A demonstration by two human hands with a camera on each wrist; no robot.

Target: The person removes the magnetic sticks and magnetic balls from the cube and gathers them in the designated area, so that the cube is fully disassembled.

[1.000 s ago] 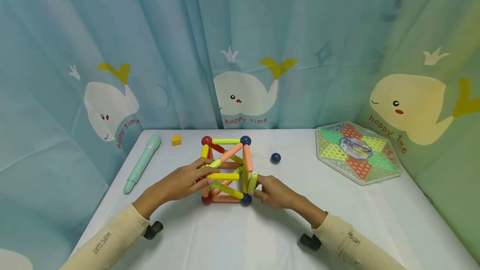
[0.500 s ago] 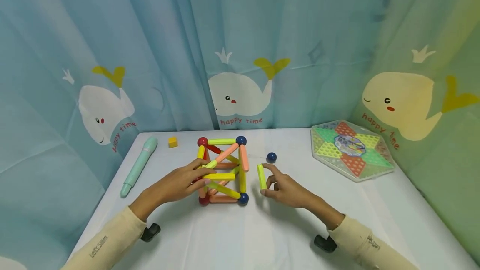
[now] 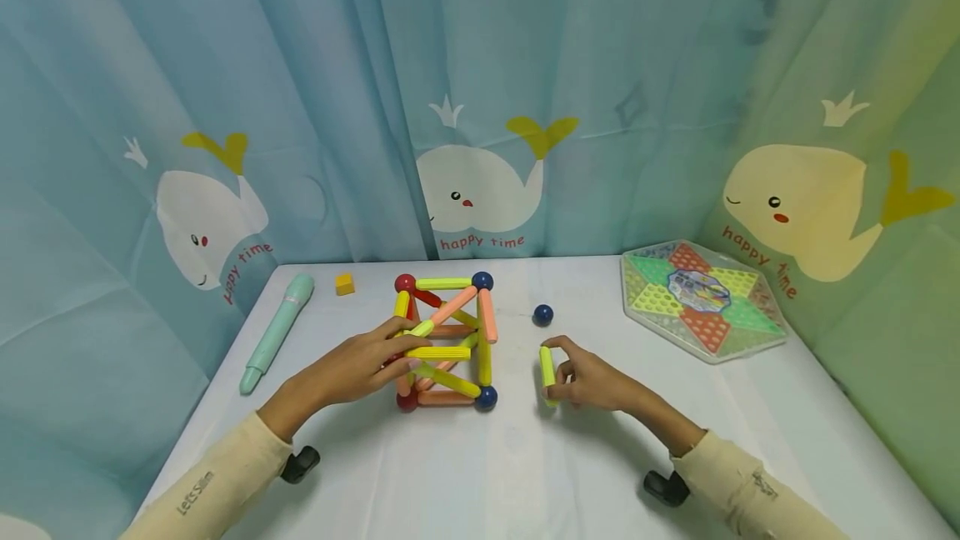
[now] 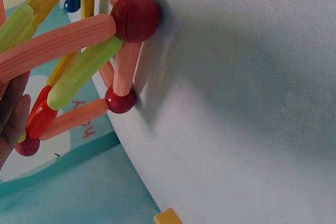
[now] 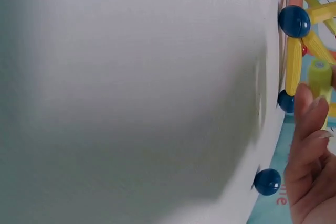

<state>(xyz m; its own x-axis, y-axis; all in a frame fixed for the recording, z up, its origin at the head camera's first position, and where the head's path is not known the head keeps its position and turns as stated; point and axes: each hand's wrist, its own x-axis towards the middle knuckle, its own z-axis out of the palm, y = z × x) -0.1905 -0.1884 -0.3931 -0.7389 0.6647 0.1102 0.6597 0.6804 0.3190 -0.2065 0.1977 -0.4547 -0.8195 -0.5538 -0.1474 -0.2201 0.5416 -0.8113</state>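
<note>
A box-shaped frame of magnetic sticks and balls [image 3: 485, 361] stands on the white table, with red balls on its left side and blue ones on its right. My left hand [image 3: 358, 367] holds its near upper left corner, covering the ball there. In the left wrist view, fingertips [image 4: 20, 116] show beside the orange and lime sticks. To the right of the frame, my right hand [image 3: 592, 379] pinches a lime-green magnetic stick [image 3: 547, 367] between thumb and index finger, apart from the frame. A loose blue ball [image 3: 543, 315] lies just beyond that hand.
A yellow cube [image 3: 344, 284] and a mint-green pen-like tube [image 3: 277, 334] lie at the left. Back right is a hexagonal Chinese checkers board [image 3: 660, 319]. A whale-print curtain [image 3: 480, 65] hangs behind the table [image 3: 420, 482].
My right hand has drawn the lime-green stick away from the frame's right side, to the right. My left hand keeps its hold on the frame.
</note>
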